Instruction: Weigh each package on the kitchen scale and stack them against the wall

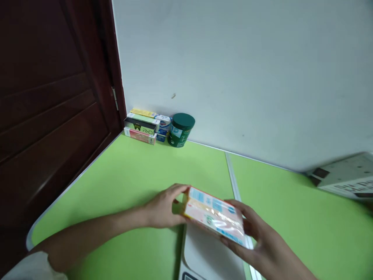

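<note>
Both my hands hold a flat pink and white packet (215, 216) with blue labels, wrapped in clear film. My left hand (166, 206) grips its left end with fingers curled over the top edge. My right hand (256, 237) supports the packet's right end from below and behind. The packet hovers tilted just above a white scale (204, 256) lying on the green table (122, 186).
At the back by the wall stand stacked small boxes (141, 126), a blue and white tub (163, 126) and a dark green canister (180, 130). A dark wooden door (52, 109) is on the left. A white box (346, 177) lies at the right edge.
</note>
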`<state>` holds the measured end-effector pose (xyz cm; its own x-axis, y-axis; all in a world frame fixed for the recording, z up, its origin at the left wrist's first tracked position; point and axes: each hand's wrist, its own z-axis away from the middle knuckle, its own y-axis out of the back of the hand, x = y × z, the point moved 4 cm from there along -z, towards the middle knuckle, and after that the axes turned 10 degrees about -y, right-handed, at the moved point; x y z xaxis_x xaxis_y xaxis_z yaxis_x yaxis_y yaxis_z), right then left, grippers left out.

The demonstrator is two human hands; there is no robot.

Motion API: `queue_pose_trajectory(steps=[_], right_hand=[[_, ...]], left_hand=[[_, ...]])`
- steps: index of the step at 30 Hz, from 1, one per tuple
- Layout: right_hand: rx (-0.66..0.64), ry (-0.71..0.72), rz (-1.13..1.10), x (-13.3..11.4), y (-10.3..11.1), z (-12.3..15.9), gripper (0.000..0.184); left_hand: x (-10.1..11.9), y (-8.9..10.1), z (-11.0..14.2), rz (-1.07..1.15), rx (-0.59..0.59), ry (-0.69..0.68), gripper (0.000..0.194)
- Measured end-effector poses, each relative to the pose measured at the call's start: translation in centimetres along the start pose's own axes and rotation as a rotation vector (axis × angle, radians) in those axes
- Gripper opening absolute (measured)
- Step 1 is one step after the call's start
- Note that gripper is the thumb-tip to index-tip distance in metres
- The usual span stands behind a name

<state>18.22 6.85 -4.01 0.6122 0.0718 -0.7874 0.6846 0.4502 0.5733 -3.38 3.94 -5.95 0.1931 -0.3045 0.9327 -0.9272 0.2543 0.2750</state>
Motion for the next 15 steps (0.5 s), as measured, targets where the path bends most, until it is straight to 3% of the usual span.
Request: queue_pose_trajectory(steps=[2,5,7,11,15], right_hand=[[-0.028,0.059,-0.081,-2.6,-1.5,-3.4,0.054],[-0.097,0.118,-0.313,-5.9,-5.1,-10.2,0.058],[-0.095,0.193,-0.384,-8.1,-7.9,-14.8,0.061],[0.094,0.314,-0.164,-12.2,-12.4,-21.9,0.069],[0.125,0.349,0.117,-15.6,-15.7,-25.3,0.071]], left_hand=[[-1.3,2.9,0.0,-0.001,0.121,0.039,0.066],[-4.1,7.5,0.5,-0.151,0.481,0.051,0.060],[-6.0,9.7,1.0,-0.326,0.694,0.040,0.066],[-9.1,11.9,0.2,-0.582,0.782,0.113,0.089],[-11.2,14.2,-1.8,-0.605,0.860,0.227,0.099]])
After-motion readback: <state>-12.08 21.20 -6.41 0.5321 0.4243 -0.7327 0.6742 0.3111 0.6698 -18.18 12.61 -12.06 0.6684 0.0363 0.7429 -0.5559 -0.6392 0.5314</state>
